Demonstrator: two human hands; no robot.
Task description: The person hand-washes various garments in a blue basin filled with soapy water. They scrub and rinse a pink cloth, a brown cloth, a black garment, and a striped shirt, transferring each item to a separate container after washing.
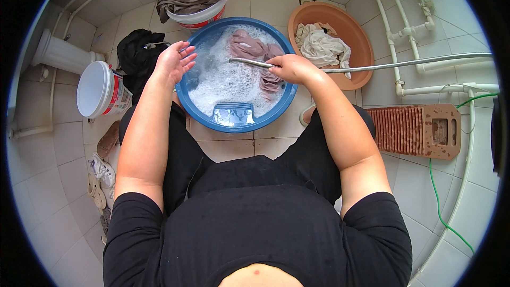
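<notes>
While the person crouches over a blue basin (202,103) of soapy water on a tiled floor, their right hand (291,67) is closed around a metal shower hose (404,64) that runs in from the right, its end reaching over the suds. Just beneath and beside that hand, a mauve garment (255,48) lies soaking in the basin. Their left hand (175,59) hangs open, fingers spread, above the basin's left rim, holding nothing. Behind sit a brown basin (361,42) with white cloth (323,47) and a wooden washboard (419,130).
</notes>
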